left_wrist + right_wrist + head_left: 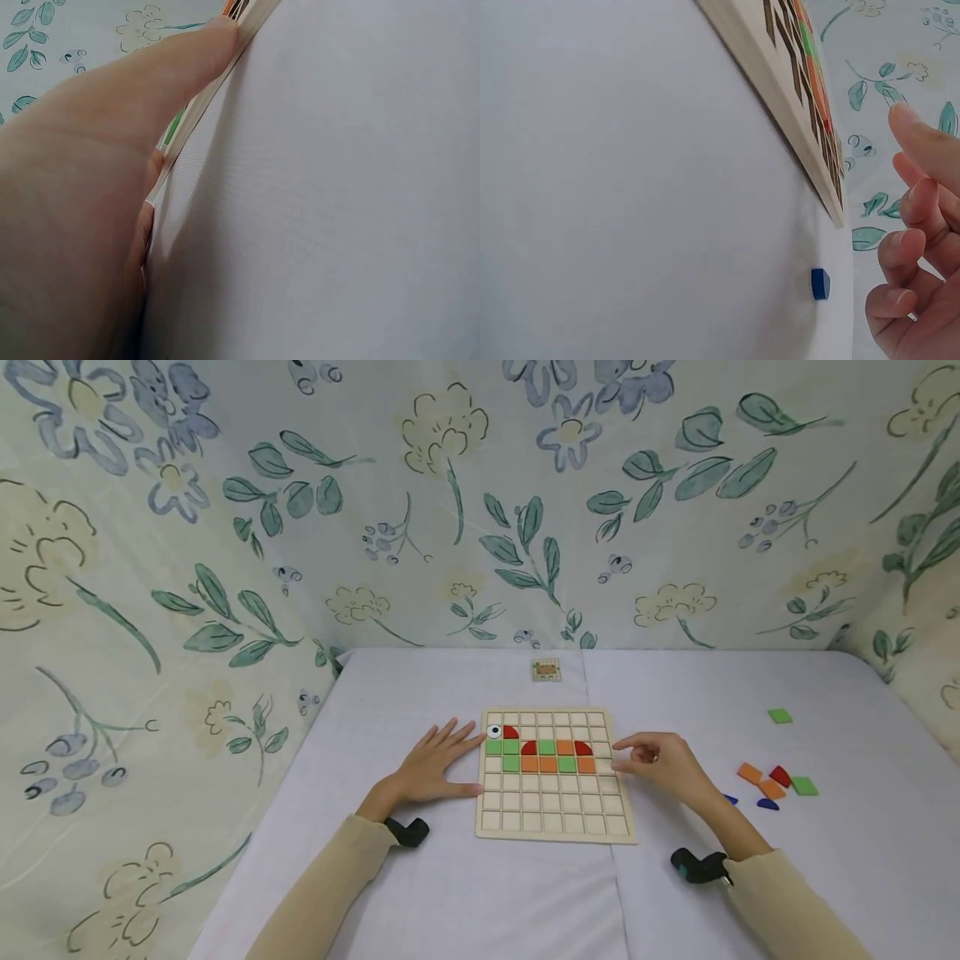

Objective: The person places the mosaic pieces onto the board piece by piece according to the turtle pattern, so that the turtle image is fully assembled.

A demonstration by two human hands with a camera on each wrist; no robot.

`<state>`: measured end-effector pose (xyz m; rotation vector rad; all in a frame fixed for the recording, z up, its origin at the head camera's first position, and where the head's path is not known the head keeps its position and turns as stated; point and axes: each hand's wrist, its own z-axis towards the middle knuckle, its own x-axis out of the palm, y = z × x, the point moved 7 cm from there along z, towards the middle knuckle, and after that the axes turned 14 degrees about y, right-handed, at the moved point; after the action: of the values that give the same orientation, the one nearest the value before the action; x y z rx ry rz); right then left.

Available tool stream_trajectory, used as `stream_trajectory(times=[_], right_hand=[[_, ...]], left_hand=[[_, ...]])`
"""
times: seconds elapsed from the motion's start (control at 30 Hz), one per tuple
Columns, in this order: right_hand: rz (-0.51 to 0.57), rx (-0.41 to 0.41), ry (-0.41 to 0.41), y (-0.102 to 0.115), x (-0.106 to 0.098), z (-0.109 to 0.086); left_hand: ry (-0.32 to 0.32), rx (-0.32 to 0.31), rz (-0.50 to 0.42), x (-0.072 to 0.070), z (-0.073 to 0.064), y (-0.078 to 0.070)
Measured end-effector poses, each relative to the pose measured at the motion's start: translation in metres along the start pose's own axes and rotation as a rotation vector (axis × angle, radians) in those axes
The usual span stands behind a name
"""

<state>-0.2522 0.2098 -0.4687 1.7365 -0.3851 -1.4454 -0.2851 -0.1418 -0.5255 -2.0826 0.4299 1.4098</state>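
Nearest are the black wrist devices [697,865], on which no brand or lettering can be made out. The left hand [431,772] lies with its fingers spread and straight, thumb touching the left rim of the grid board [555,822], and has hold of nothing. The right hand [663,764] is just beside the opposite rim, thumb and forefinger slightly parted, the other fingers curled in, with nothing seen between them. The board lies flat mid-surface [540,893]; coloured tiles [548,764] fill part of its second to fourth rows, with an eye tile [494,732] at the left. To place pieces well, I would brace the left thumb against the rim, pinch each piece by its edges, turn it square to its cell and press it down without nudging its neighbours. Loose tiles [771,788] in orange, green, red and blue lie to the right. Farthest on the surface, a small card [546,670] bears a gridded picture, probably worth checking for colour and position; any writing there is too small to read.
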Motion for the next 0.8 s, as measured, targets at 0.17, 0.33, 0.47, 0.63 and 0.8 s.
stream_trajectory(times=[0.17, 0.33, 0.47, 0.63, 0.8], right_hand=[[-0.056, 0.049, -0.049, -0.007, -0.016, -0.018], [-0.08, 0.086, -0.1, -0.017, -0.032, -0.038], [-0.089, 0.121, -0.131, -0.027, -0.042, -0.052], [-0.105, 0.187, -0.133, -0.037, -0.047, -0.062], [-0.08, 0.208, -0.147, -0.04, -0.044, -0.062]], left_hand=[[0.0, 0.009, -0.013, -0.002, -0.002, -0.002], [0.007, 0.013, -0.023, -0.003, -0.002, -0.004], [0.01, 0.007, -0.019, -0.002, -0.003, -0.003], [0.007, 0.012, -0.021, -0.002, -0.003, -0.002], [-0.006, 0.022, -0.025, -0.004, -0.002, -0.004]])
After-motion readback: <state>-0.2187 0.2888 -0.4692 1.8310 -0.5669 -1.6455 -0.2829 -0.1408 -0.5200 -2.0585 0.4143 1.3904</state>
